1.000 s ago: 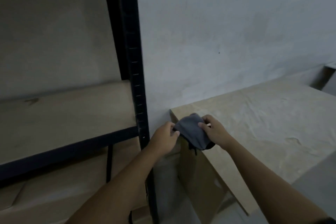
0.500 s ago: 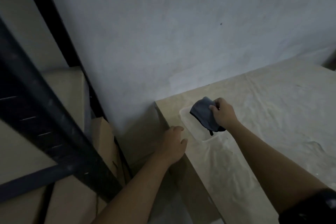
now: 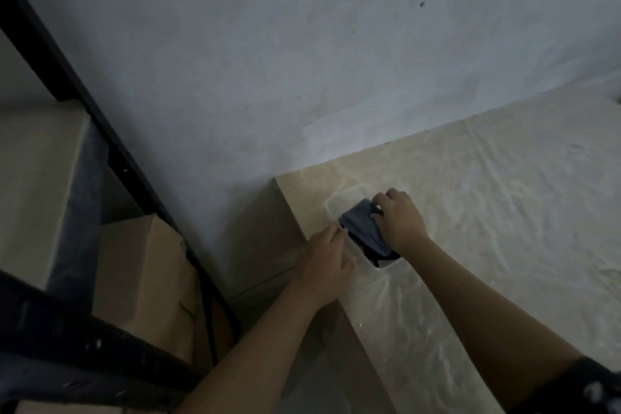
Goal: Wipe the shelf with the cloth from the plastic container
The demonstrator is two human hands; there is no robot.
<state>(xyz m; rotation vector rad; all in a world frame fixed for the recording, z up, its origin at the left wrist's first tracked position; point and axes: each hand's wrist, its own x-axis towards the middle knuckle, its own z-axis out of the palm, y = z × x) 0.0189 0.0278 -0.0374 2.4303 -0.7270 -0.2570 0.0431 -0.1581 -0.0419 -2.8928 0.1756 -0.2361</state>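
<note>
A folded grey-blue cloth (image 3: 364, 227) lies inside a clear plastic container (image 3: 346, 200) near the left corner of a pale wooden table (image 3: 487, 212). My right hand (image 3: 400, 222) presses on the cloth's right side, fingers curled over its top edge. My left hand (image 3: 327, 262) rests on the container's left rim at the table edge, fingers together and touching the cloth's left corner. The black metal shelf frame (image 3: 100, 131) runs diagonally at the left, with a wooden shelf board (image 3: 33, 185) beside it.
Cardboard boxes (image 3: 144, 282) sit under the shelf at the lower left. A grey wall (image 3: 302, 60) stands behind table and shelf. The table surface stretches out to the right.
The view has swung down and right, away from the shelf. The cloth went from between both hands down into the container; my left hand let go of it and moved to the container's rim.
</note>
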